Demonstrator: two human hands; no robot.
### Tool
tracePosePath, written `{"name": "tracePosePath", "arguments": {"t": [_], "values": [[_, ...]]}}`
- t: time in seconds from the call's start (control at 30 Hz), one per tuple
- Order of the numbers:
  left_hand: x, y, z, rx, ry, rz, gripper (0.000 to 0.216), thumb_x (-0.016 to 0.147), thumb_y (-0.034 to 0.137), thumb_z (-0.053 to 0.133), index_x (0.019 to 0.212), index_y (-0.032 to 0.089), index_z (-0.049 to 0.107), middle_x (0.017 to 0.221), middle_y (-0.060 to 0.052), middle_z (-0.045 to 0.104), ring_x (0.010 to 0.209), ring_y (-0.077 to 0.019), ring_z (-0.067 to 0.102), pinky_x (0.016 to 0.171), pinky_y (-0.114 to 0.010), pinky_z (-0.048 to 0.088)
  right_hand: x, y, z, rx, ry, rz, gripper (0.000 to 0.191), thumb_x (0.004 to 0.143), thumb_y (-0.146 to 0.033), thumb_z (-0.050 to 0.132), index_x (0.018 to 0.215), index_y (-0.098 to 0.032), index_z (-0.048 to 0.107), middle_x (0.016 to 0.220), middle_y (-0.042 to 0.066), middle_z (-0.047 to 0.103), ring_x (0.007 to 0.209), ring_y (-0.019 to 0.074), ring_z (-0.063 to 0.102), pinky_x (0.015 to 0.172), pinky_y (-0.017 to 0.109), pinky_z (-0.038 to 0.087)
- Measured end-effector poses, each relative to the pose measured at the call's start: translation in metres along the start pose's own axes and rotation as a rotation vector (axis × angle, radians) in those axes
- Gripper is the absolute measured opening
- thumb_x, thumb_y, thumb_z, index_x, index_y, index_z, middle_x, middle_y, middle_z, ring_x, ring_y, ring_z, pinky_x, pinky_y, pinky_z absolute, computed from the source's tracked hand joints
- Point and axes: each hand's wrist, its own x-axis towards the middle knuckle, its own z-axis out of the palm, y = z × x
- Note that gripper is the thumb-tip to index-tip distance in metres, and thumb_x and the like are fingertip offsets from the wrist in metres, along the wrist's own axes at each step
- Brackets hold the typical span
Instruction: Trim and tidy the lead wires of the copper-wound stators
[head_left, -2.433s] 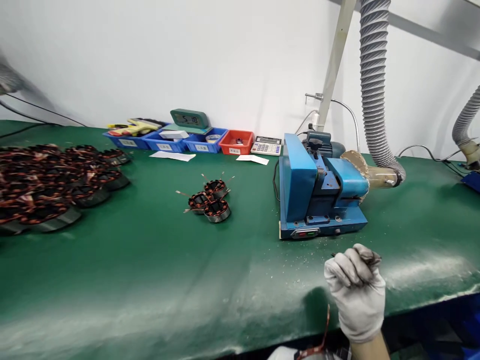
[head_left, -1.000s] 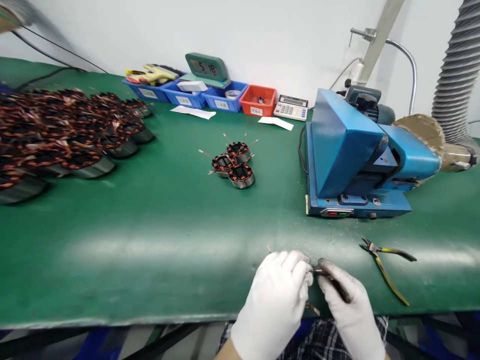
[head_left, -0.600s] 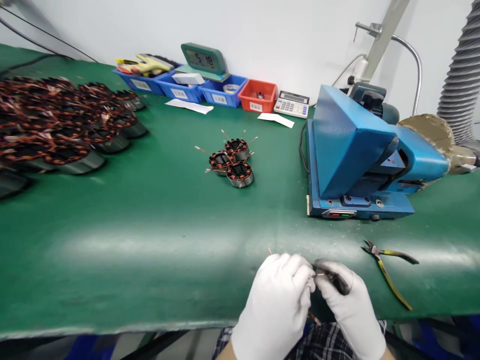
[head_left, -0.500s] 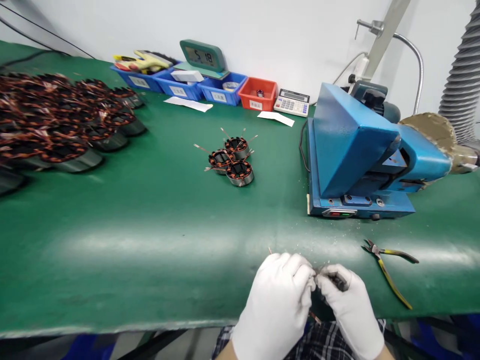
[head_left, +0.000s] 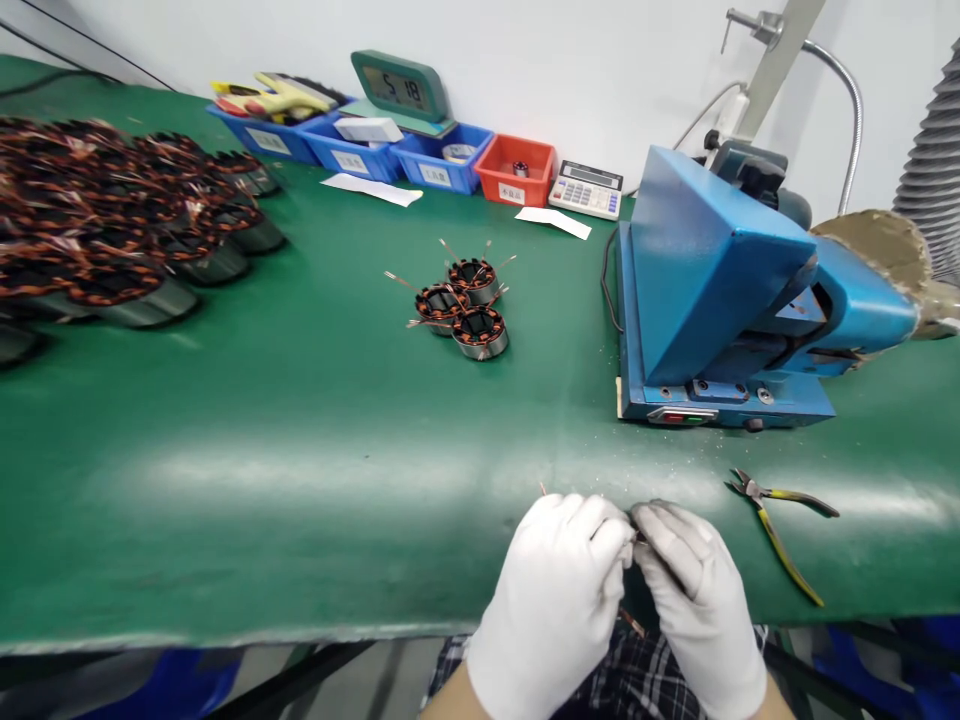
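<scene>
Both hands wear white gloves and meet at the near edge of the green bench [head_left: 315, 480]. My left hand [head_left: 559, 590] is closed around a small wound part; only thin copper wire ends poke out above and below it. My right hand [head_left: 694, 600] pinches at the same spot, fingertips against the left fingers. What it pinches is too small to name. Yellow-handled cutters [head_left: 780, 520] lie on the mat just right of my right hand. Three copper-wound stators [head_left: 461, 310] sit together at mid-bench.
A blue bench machine [head_left: 720, 300] with a grey hose stands at the right. Several wound stators [head_left: 112, 230] crowd the far left. Blue bins [head_left: 337, 150], a red bin [head_left: 521, 175], a clock [head_left: 401, 90] and a calculator [head_left: 589, 190] line the wall.
Earlier only my right hand was up at the bench edge. The cutters now lie on the mat, and both hands have come together at the near edge, with fingers shifting slightly.
</scene>
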Motion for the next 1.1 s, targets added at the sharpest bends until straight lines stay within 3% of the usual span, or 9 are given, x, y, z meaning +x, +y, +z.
{"name": "tracePosePath", "arguments": {"t": [0.07, 0.27, 0.4, 0.53, 0.7, 0.8, 0.9, 1.03, 1.1], "values": [[-0.001, -0.002, -0.003, 0.0, -0.016, 0.035, 0.021, 0.08, 0.008, 0.036, 0.078, 0.019, 0.054, 0.083, -0.003, 0.058, 0.073, -0.019, 0.048, 0.069, -0.037, 0.036, 0.006, -0.005, 0.001, 0.005, -0.031, 0.08, 0.016, 0.087, -0.019, 0.053, 0.093, -0.021, 0.068, 0.087, 0.008, 0.071, 0.083, 0.0233, 0.063, 0.076, 0.038, 0.049], [0.0, -0.008, -0.008, 0.065, -0.116, 0.184, 0.019, 0.071, 0.007, 0.045, 0.08, 0.02, 0.055, 0.088, -0.002, 0.06, 0.075, -0.0188, 0.048, 0.068, -0.036, 0.037, 0.032, -0.017, -0.014, 0.765, -0.638, 0.967, 0.036, 0.083, -0.046, 0.04, 0.057, -0.022, 0.043, 0.042, -0.004, 0.042, 0.033, 0.0115, 0.038, 0.033, 0.023, 0.029], [0.001, -0.01, -0.005, 0.061, -0.075, 0.198, 0.022, 0.067, 0.006, 0.046, 0.082, 0.02, 0.056, 0.085, -0.001, 0.059, 0.071, -0.0179, 0.046, 0.068, -0.036, 0.037, 0.034, -0.01, -0.029, 0.312, -0.599, 0.58, 0.006, 0.074, -0.023, 0.059, 0.076, -0.018, 0.06, 0.067, 0.002, 0.064, 0.06, 0.0166, 0.058, 0.056, 0.027, 0.045], [0.002, -0.011, -0.004, 0.056, -0.073, 0.213, 0.02, 0.072, 0.007, 0.045, 0.083, 0.02, 0.056, 0.084, -0.002, 0.059, 0.072, -0.018, 0.048, 0.067, -0.036, 0.038, 0.027, -0.007, -0.027, -0.017, -0.357, 0.009, 0.016, 0.084, -0.016, 0.048, 0.084, -0.02, 0.064, 0.076, 0.007, 0.067, 0.07, 0.0209, 0.059, 0.068, 0.035, 0.045], [0.002, -0.011, -0.006, 0.103, -0.11, 0.259, 0.018, 0.071, 0.009, 0.047, 0.082, 0.019, 0.056, 0.09, -0.003, 0.06, 0.074, -0.0187, 0.05, 0.067, -0.037, 0.039, 0.032, -0.015, -0.017, 0.736, -0.649, 0.899, 0.022, 0.074, -0.027, 0.05, 0.054, -0.02, 0.047, 0.044, -0.004, 0.044, 0.038, 0.0112, 0.039, 0.042, 0.024, 0.033], [0.003, -0.012, -0.006, 0.099, -0.124, 0.269, 0.018, 0.073, 0.008, 0.046, 0.084, 0.019, 0.056, 0.09, -0.002, 0.061, 0.076, -0.0186, 0.052, 0.068, -0.036, 0.039, 0.035, -0.015, -0.021, 0.994, -0.68, 1.123, 0.019, 0.068, -0.031, 0.052, 0.053, -0.021, 0.045, 0.043, -0.006, 0.04, 0.036, 0.0098, 0.036, 0.039, 0.023, 0.031], [0.003, -0.012, -0.005, 0.082, -0.109, 0.267, 0.018, 0.075, 0.009, 0.046, 0.085, 0.019, 0.057, 0.09, -0.003, 0.061, 0.079, -0.0185, 0.054, 0.069, -0.036, 0.04, 0.03, -0.015, -0.029, 0.625, -0.696, 0.956, 0.012, 0.068, -0.026, 0.058, 0.06, -0.019, 0.052, 0.051, -0.003, 0.052, 0.045, 0.0129, 0.047, 0.047, 0.025, 0.037], [0.003, -0.013, -0.003, 0.063, -0.086, 0.253, 0.021, 0.075, 0.008, 0.044, 0.085, 0.019, 0.058, 0.088, -0.003, 0.06, 0.077, -0.0181, 0.053, 0.068, -0.035, 0.04, 0.015, -0.021, -0.027, -0.073, -0.324, 0.361, 0.013, 0.078, -0.023, 0.055, 0.084, -0.018, 0.065, 0.076, 0.009, 0.068, 0.07, 0.0239, 0.059, 0.068, 0.038, 0.043], [0.003, -0.013, -0.003, 0.062, -0.085, 0.245, 0.022, 0.074, 0.008, 0.043, 0.085, 0.019, 0.058, 0.087, -0.003, 0.06, 0.075, -0.0183, 0.052, 0.068, -0.036, 0.04, 0.011, -0.025, -0.02, -0.109, -0.224, 0.288, 0.018, 0.083, -0.025, 0.049, 0.081, -0.018, 0.066, 0.074, 0.01, 0.067, 0.067, 0.0242, 0.059, 0.067, 0.039, 0.044]]}}
